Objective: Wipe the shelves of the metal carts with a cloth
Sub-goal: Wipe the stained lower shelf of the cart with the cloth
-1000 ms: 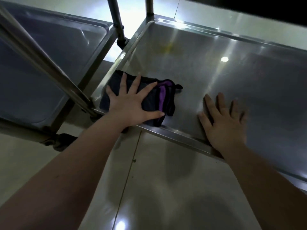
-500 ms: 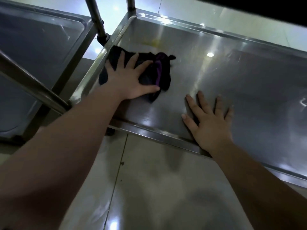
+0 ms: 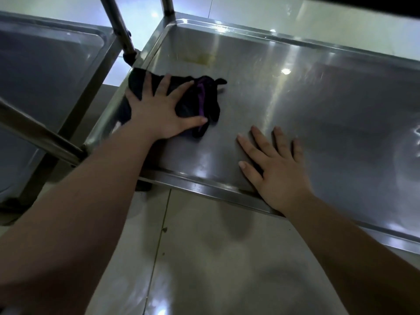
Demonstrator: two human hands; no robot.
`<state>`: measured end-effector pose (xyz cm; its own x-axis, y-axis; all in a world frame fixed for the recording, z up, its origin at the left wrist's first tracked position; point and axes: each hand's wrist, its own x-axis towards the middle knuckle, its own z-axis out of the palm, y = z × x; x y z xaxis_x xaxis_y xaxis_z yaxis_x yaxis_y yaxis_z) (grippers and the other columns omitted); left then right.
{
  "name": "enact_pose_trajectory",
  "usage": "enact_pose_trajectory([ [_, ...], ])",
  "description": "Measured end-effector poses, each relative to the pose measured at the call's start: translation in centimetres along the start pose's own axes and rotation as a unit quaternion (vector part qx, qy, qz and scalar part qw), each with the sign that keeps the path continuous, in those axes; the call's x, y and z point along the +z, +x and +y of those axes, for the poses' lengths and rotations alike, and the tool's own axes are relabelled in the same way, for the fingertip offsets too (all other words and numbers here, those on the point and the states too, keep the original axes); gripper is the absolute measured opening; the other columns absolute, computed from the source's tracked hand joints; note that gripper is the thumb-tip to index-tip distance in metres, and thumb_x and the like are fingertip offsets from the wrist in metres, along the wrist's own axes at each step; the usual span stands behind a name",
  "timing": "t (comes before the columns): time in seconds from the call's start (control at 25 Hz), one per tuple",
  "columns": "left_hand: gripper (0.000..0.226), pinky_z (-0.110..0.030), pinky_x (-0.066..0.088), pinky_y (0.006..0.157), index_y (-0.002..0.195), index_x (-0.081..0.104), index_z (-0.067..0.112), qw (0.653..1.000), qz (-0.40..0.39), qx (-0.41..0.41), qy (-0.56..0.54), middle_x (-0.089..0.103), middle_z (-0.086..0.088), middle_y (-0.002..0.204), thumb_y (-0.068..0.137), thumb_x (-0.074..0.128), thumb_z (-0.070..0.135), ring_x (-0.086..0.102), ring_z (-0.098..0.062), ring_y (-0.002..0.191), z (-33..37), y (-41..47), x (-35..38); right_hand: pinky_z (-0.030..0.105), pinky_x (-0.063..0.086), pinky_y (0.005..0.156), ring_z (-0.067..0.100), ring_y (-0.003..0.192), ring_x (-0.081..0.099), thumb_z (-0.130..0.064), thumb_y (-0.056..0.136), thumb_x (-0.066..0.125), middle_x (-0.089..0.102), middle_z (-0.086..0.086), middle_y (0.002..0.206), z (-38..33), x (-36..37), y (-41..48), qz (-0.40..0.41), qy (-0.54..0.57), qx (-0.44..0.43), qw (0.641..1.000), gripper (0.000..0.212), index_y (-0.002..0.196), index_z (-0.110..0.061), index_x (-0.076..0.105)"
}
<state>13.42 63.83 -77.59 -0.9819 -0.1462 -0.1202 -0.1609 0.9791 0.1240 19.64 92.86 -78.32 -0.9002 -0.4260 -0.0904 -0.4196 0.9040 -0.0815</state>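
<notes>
**Cloth pressed flat near the shelf's left rim**

A glossy tiled floor (image 3: 204, 258) fills the lower part of the view and shows again beyond the carts. Above it lies the broad steel shelf (image 3: 329, 123) of the right-hand cart, with a raised rim and bright reflections of lamps. Beside it on the left stands a second cart with its own shelf (image 3: 45, 87), of the same kind, the two rims near each other but apart. A round upright post (image 3: 118, 26) rises between them, and a slanted bar (image 3: 38, 135) crosses the left edge.

The person's right hand (image 3: 279, 169) lies palm down on the bare steel, its heel over the front rim, fingers straight and a little apart, holding nothing. The left hand (image 3: 159, 112) presses flat on the cloth (image 3: 209, 103), fingers spread wide and straight, thumb out to the right.

The cloth is black with a purple strip, bunched, and sits on the right-hand cart's shelf against its left rim, partly under the palm. A small yellowish mark (image 3: 200, 57) shows on the steel beyond the cloth, near the far left corner.
</notes>
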Motion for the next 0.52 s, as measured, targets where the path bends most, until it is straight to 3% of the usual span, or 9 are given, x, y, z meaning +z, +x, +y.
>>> enact_pose_trajectory([
  [0.24, 0.106, -0.072, -0.007, 0.109, 0.145, 0.005, 0.059, 0.999, -0.049, 0.001, -0.013, 0.0, 0.005, 0.165, 0.051, 0.028, 0.104, -0.013, -0.034, 0.149, 2.2, 5.8, -2.0, 0.049, -0.012, 0.116, 0.02, 0.149, -0.01, -0.072, 0.086, 0.002, -0.003, -0.022, 0.161, 0.3, -0.2, 0.4, -0.002, 0.033, 0.007, 0.999, 0.06, 0.144, -0.06, -0.006],
  [0.52, 0.093, -0.066, 0.0, 0.112, 0.141, -0.001, 0.067, 0.999, 0.009, 0.041, 0.019, 0.0, 0.01, 0.164, 0.058, 0.022, 0.103, -0.008, -0.029, 0.15, -3.8, -9.4, 0.6, 0.048, -0.01, 0.117, 0.018, 0.15, -0.004, -0.074, 0.085, 0.007, 0.003, -0.024, 0.16, 0.2, -0.2, 0.5, 0.009, 0.052, 0.012, 0.999, 0.06, 0.144, -0.062, 0.003],
])
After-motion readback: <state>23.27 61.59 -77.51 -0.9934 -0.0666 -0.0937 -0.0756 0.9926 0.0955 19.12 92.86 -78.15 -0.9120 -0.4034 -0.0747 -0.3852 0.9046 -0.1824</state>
